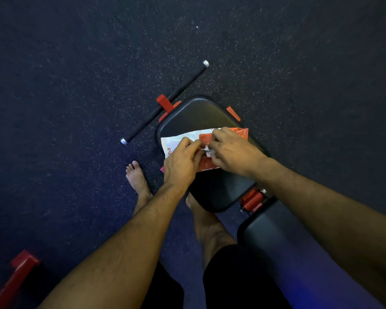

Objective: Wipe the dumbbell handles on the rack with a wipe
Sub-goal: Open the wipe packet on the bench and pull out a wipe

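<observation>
now both hands, left hand [180, 162] and right hand [233, 150], pinch wipe packet [178, 139].

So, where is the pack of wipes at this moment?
In the head view, the pack of wipes lies on the black bench pad, just right of centre, under the left hand and right hand.

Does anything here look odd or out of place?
Nothing looks spilled or broken. One oddity: no dumbbells or rack are in view; both hands, left hand and right hand, work at a wipe packet lying on a bench pad.
</observation>
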